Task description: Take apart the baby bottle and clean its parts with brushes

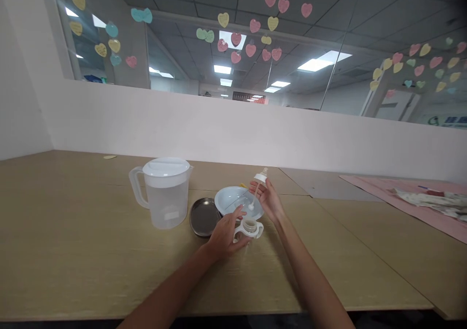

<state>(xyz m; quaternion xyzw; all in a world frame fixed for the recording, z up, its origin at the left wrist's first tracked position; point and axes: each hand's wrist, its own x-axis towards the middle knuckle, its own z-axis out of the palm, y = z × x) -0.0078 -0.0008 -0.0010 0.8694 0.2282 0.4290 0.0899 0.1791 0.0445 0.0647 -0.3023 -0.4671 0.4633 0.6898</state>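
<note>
Both your forearms reach forward from the bottom edge and converge toward the middle. Your left hand (pixel 225 235) sits lower, back of the hand toward you, fingers curled closed in a grip with the thumb raised on top. Your right hand (pixel 268 197) is held higher and just beyond it, palm turned inward toward the left, fingers pinched together, wrist slightly bent back.

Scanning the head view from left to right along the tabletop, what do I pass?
Translucent plastic pitcher with white lid → round dark metal lid lying flat → left hand gripping the clear handled baby bottle → right hand holding the white nipple cap with straw → pink cloth mat at the far right.
</note>
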